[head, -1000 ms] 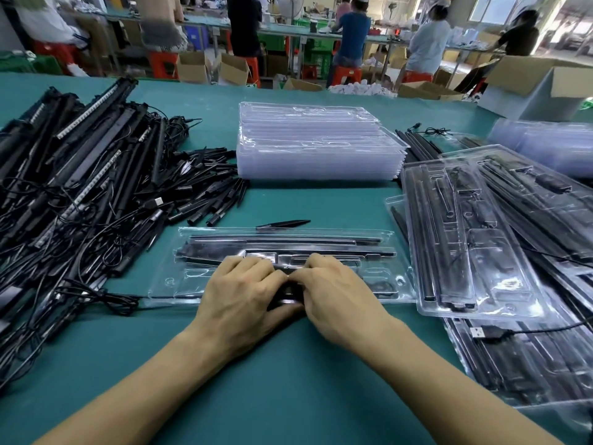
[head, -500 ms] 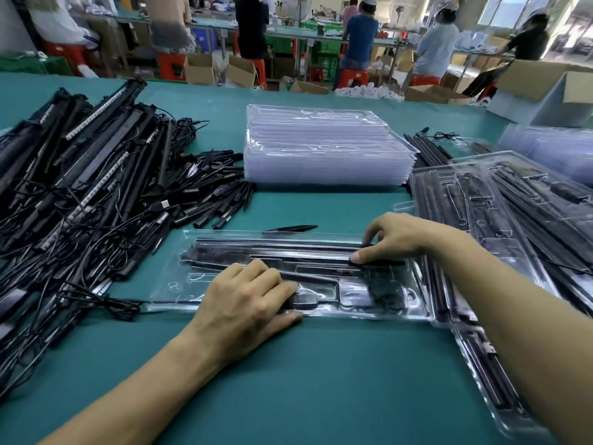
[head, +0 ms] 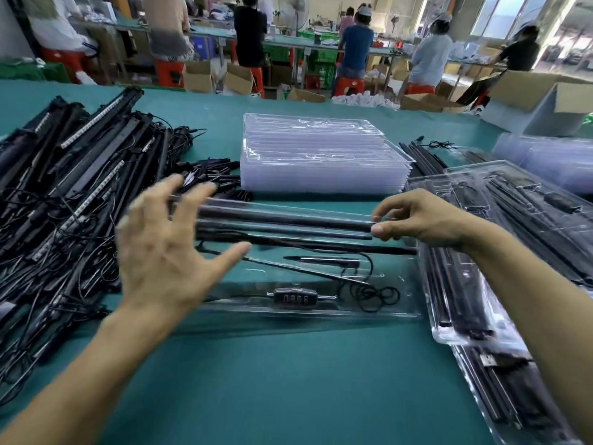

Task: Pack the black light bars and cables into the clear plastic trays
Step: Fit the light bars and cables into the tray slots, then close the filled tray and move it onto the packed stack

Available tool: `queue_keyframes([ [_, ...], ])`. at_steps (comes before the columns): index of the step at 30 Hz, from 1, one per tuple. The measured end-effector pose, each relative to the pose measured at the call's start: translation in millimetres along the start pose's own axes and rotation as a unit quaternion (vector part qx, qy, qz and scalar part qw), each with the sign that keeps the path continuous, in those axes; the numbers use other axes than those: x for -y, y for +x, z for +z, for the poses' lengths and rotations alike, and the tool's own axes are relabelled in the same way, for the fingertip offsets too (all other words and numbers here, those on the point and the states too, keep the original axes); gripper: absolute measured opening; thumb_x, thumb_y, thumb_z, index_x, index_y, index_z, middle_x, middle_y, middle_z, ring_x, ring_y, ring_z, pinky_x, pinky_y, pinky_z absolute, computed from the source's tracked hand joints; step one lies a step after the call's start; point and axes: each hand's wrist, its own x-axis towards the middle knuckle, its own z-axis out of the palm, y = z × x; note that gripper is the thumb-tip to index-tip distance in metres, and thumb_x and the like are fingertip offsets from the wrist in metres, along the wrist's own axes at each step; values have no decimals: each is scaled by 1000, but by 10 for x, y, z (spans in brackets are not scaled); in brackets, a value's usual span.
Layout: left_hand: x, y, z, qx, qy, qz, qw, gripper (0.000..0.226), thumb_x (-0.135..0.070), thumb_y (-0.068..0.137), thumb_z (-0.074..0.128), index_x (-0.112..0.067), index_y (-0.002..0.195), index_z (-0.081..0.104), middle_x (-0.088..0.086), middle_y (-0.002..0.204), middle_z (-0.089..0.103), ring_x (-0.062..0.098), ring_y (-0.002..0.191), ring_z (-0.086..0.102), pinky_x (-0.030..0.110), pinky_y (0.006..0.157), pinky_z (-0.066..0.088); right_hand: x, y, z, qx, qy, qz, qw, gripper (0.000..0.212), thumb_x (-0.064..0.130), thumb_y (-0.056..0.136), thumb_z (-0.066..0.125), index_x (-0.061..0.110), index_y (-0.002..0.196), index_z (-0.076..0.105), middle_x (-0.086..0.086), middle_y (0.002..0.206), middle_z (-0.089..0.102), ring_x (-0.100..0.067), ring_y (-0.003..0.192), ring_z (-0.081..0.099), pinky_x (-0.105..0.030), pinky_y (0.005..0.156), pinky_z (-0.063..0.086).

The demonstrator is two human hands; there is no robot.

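Teal counter [head: 288, 387] nearest, then the clear tray [head: 398, 284], long axis running 9-to-3 o'clock. Its near edge carries the inline controller [head: 295, 297], with the coiled cable [head: 375, 295] toward the 3 o'clock end. Light bars [head: 288, 223] sit further in, parallel to that axis.

Right hand [head: 426, 220] pinches the tray's far rim between thumb and forefinger at the 3 o'clock end; that rim looks tipped up off the counter. Left hand [head: 167, 252] is spread wide, fingers apart, over the 9 o'clock end, with no visible grip.

Judgement: the right hand controls the tray, and the packed trays [head: 481, 252] lie just past it at 3 o'clock, so that's the short path.

Left hand is motion-blurred and hides the tray's left end, so contact there can't be told. Clear rims are hard to trace.

Beyond: empty tray stack [head: 321, 162] at 12 o'clock, loose bar pile [head: 64, 203] at 9–10.
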Motion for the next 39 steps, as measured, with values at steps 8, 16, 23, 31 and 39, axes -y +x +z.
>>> queue_keyframes([
  [8,444,336,-275,274,-543,-286,740,85,-58,45,93,-26,118,65,13,110,73,37,77,74,35,49,56,197,37,-332,-30,7,1,1000,37,49,62,78,20,85,75,-6,80,74,-13,71,64,-26,70,53],
  [16,41,410,7,157,-637,-348,670,34,-32,75,69,-11,102,65,5,82,76,17,54,69,20,39,48,297,75,-75,-476,-107,42,872,37,23,85,69,19,121,59,-6,120,53,-19,110,48,-26,90,36],
  [23,-611,462,233,71,-691,-412,590,12,-21,97,61,-12,104,59,-10,60,66,4,51,62,20,43,48,724,-112,933,-355,351,105,860,23,34,90,65,16,92,51,-8,83,60,-23,71,63,-31,65,50],
  [31,-1011,157,260,101,-673,-344,647,32,-20,89,69,-9,117,58,12,108,73,23,92,71,35,82,57,846,-136,1388,-250,397,110,876,36,36,91,63,3,102,64,-12,97,73,-25,86,71,-32,74,50],
  [39,-984,12,237,244,-661,-303,641,31,-51,81,70,-21,89,67,-2,84,74,14,79,70,28,65,56,588,-496,996,-375,401,36,835,16,32,95,56,19,100,66,-9,85,74,-22,76,71,-44,73,58],
])
